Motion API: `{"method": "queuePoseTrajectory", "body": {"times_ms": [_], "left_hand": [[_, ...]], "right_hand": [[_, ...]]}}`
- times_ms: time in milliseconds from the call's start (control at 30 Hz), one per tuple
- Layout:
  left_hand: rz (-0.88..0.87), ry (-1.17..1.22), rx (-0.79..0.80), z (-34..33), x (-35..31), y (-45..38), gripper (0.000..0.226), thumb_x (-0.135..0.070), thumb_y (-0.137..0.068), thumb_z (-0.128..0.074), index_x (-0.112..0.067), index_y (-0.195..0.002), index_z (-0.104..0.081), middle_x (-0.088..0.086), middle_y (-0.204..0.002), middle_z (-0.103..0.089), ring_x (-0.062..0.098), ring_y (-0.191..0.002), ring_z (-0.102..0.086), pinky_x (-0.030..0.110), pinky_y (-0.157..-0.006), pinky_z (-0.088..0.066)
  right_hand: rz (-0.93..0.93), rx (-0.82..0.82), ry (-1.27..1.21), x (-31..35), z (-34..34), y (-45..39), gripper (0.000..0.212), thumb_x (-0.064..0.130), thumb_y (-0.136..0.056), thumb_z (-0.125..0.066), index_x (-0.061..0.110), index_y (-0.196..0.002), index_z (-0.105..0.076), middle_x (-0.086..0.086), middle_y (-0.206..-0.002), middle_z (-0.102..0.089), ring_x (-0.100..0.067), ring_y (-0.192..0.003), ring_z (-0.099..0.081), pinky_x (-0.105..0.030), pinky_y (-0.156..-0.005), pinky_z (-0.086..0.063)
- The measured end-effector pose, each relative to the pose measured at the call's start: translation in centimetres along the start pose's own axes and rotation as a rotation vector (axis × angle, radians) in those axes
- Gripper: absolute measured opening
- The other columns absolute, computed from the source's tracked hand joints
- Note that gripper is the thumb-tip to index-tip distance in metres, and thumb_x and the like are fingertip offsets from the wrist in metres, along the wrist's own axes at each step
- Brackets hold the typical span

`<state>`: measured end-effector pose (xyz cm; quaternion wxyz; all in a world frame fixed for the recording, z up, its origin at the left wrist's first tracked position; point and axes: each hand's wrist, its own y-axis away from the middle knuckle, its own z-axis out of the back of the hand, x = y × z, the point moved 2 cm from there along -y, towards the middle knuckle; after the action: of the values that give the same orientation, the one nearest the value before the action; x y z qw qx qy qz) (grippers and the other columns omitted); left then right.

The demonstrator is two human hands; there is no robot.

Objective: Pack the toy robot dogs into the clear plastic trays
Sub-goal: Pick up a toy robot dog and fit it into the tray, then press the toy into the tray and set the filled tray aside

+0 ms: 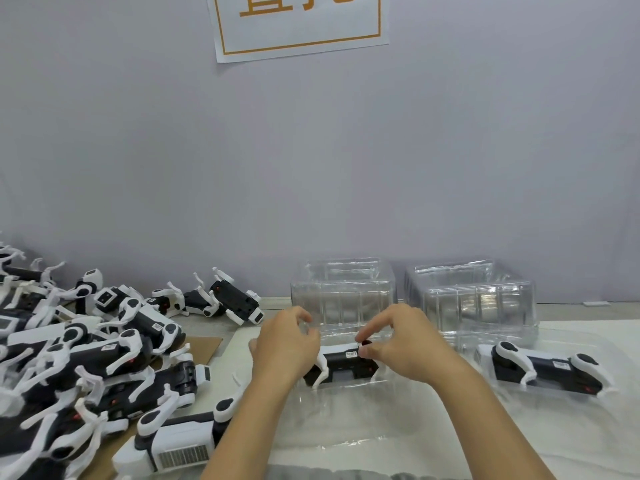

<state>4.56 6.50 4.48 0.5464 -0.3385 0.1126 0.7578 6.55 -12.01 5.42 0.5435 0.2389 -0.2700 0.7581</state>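
A black and white toy robot dog [343,367] lies on its side in a clear plastic tray [332,420] on the table in front of me. My left hand [285,344] curls over its left end. At its right end, my right hand [394,341] pinches a black round joint on the dog. A second dog [550,370] lies in another clear tray [588,341] to the right. Many loose dogs [86,358] are heaped on the left.
Two stacks of empty clear trays stand at the back against the grey wall, one [343,292] behind my hands and one [474,299] to its right. Brown cardboard [201,344] lies under the heap. A white sign with orange print [298,22] hangs on the wall.
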Motion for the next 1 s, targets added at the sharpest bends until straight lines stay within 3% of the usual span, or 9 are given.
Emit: {"method": "queuePoseTrajectory", "body": {"times_ms": [133, 267, 367, 433, 567, 667, 833, 900, 1000], "left_hand": [[0.042, 0.065, 0.066, -0.1, 0.4, -0.1, 0.025, -0.025, -0.091, -0.057, -0.027, -0.114, -0.067, -0.001, -0.117, -0.063, 0.018, -0.106, -0.060, 0.031, -0.087, -0.050], [0.047, 0.174, 0.080, -0.1, 0.7, -0.2, 0.016, -0.022, -0.088, -0.060, -0.027, -0.101, -0.069, -0.005, -0.102, -0.066, 0.013, -0.097, -0.065, 0.030, -0.086, -0.054], [0.054, 0.281, 0.048, -0.1, 0.8, -0.5, 0.013, -0.022, -0.093, -0.057, -0.029, -0.088, -0.067, -0.013, -0.086, -0.066, -0.005, -0.067, -0.065, 0.013, -0.057, -0.047], [0.073, 0.318, 0.026, -0.1, 0.9, -0.7, 0.014, -0.025, -0.095, -0.055, -0.027, -0.090, -0.068, -0.015, -0.086, -0.065, -0.013, -0.058, -0.060, 0.009, -0.048, -0.037], [0.074, 0.365, 0.024, -0.2, 0.9, -0.7, 0.017, -0.029, -0.097, -0.054, -0.025, -0.092, -0.069, -0.013, -0.087, -0.067, -0.003, -0.075, -0.062, 0.020, -0.059, -0.042], [0.066, 0.380, 0.022, -0.1, 0.8, -0.7, 0.019, -0.033, -0.098, -0.054, -0.024, -0.091, -0.069, -0.012, -0.086, -0.068, 0.002, -0.080, -0.063, 0.022, -0.062, -0.044], [0.017, 0.373, 0.033, -0.1, 0.4, -0.5, 0.014, -0.031, -0.094, -0.057, -0.027, -0.091, -0.070, -0.013, -0.086, -0.069, 0.001, -0.078, -0.064, 0.021, -0.063, -0.048], [-0.016, 0.346, 0.051, 0.1, 0.2, -0.4, 0.013, -0.029, -0.091, -0.058, -0.030, -0.086, -0.070, -0.013, -0.087, -0.069, 0.006, -0.082, -0.067, 0.029, -0.073, -0.055], [-0.097, 0.253, 0.049, 0.2, 0.1, -0.3, 0.013, -0.030, -0.090, -0.058, -0.032, -0.083, -0.069, -0.017, -0.092, -0.069, 0.007, -0.098, -0.064, 0.035, -0.090, -0.051]], "right_hand": [[-0.027, -0.051, -0.026, 0.0, -0.3, -0.1, 0.012, 0.037, -0.080, -0.081, 0.044, -0.079, -0.072, 0.014, -0.114, -0.062, -0.011, -0.120, -0.052, -0.039, -0.106, -0.041], [-0.007, -0.042, 0.043, 0.0, -0.5, -0.3, 0.011, 0.038, -0.082, -0.080, 0.044, -0.080, -0.071, 0.021, -0.098, -0.057, -0.008, -0.115, -0.043, -0.034, -0.098, -0.032], [0.067, -0.091, 0.168, 0.6, -0.8, -0.5, 0.005, 0.038, -0.085, -0.076, 0.040, -0.088, -0.073, 0.020, -0.109, -0.058, -0.009, -0.120, -0.033, -0.032, -0.090, -0.015], [0.139, -0.112, 0.160, 1.4, -1.3, -0.6, 0.008, 0.039, -0.087, -0.073, 0.039, -0.095, -0.073, 0.020, -0.114, -0.059, -0.006, -0.122, -0.034, -0.032, -0.090, -0.012], [0.249, -0.017, 0.090, 3.3, -3.3, -0.3, 0.018, 0.038, -0.091, -0.067, 0.040, -0.108, -0.072, 0.020, -0.112, -0.064, -0.002, -0.118, -0.044, -0.027, -0.085, -0.012], [0.244, 0.062, 0.086, 3.6, -4.3, 0.0, 0.022, 0.036, -0.093, -0.066, 0.041, -0.114, -0.072, 0.015, -0.109, -0.068, -0.007, -0.109, -0.054, -0.031, -0.090, -0.018], [0.224, 0.079, 0.086, 3.5, -4.3, -0.1, 0.016, 0.036, -0.091, -0.068, 0.039, -0.106, -0.074, 0.019, -0.108, -0.070, -0.002, -0.100, -0.055, -0.033, -0.098, -0.035], [0.232, 0.136, 0.055, 3.5, -4.1, 0.0, 0.015, 0.037, -0.090, -0.067, 0.039, -0.102, -0.074, 0.022, -0.102, -0.069, 0.000, -0.096, -0.055, -0.036, -0.099, -0.043], [0.225, 0.165, -0.044, 3.2, -3.3, -0.1, 0.020, 0.028, -0.091, -0.060, 0.038, -0.096, -0.076, 0.016, -0.087, -0.072, -0.009, -0.088, -0.065, -0.033, -0.085, -0.055]]}}
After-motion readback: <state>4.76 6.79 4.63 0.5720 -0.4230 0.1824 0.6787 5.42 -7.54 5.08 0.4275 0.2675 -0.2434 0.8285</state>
